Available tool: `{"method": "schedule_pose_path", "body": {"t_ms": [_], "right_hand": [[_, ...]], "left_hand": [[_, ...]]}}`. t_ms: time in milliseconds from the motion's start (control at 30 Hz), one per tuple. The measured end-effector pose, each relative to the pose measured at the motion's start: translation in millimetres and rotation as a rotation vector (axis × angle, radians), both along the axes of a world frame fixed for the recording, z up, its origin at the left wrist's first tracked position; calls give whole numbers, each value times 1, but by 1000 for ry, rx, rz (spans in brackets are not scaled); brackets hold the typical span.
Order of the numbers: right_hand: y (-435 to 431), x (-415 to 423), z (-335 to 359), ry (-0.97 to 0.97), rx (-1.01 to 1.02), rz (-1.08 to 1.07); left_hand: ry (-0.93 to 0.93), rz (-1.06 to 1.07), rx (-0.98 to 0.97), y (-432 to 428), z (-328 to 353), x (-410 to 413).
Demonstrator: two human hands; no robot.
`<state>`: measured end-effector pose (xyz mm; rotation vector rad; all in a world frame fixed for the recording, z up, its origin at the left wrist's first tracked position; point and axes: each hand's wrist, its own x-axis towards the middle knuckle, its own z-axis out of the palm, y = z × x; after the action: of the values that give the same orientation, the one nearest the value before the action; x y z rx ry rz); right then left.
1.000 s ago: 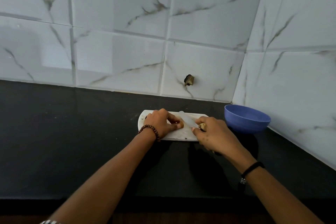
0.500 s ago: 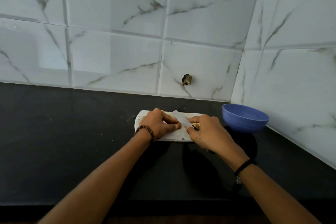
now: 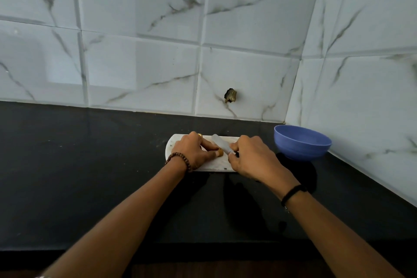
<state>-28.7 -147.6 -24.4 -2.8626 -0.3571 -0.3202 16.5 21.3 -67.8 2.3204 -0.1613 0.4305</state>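
A small white cutting board (image 3: 216,166) lies on the black counter. My left hand (image 3: 194,152) rests on its left half and pinches a small yellow-brown piece of food (image 3: 220,153) between thumb and fingers. My right hand (image 3: 252,158) grips the handle of a knife whose pale blade (image 3: 220,142) angles up and left across the board, right beside the food. Most of the food is hidden under my left fingers.
A blue bowl (image 3: 302,142) stands on the counter right of the board, close to the corner of the marble-tiled walls. A small dark hole (image 3: 230,95) marks the back wall. The black counter (image 3: 90,153) stretches far to the left.
Both hands and the board sit slightly further left in view as the camera shifted. The knife blade has moved a little closer to my left fingers.
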Motion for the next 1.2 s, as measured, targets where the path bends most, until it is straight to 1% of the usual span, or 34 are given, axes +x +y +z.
{"method": "schedule_pose_path", "body": {"t_ms": [100, 233, 367, 433, 567, 633, 733, 867, 967, 1133, 1200], "right_hand": [[-2, -11, 1, -2, -43, 20], [-4, -27, -2, -15, -91, 39], [-10, -42, 0, 24, -86, 29], [-17, -51, 5, 43, -94, 32], [-31, -66, 20, 102, -108, 59], [-41, -72, 31, 158, -71, 70], [-49, -74, 44, 229, 34, 83], [-43, -60, 35, 120, 92, 23], [-32, -37, 19, 86, 187, -30], [-2, 11, 3, 30, 306, -51], [9, 26, -1, 39, 334, -56]], "left_hand": [[-14, 3, 12, 2, -1, 0], [-26, -5, -26, 3, -2, -1], [-28, -17, -18, 4, -2, -2], [-31, -26, 12, 3, 0, -4], [5, -41, 137, 2, 3, -7], [17, -42, 179, 1, 4, -8], [22, -34, 140, 1, 5, -11], [30, -16, 51, 5, 3, -8], [30, -3, 10, 8, 3, -7], [22, -25, 15, 10, 5, -7], [26, -29, 38, 10, 6, -8]]}}
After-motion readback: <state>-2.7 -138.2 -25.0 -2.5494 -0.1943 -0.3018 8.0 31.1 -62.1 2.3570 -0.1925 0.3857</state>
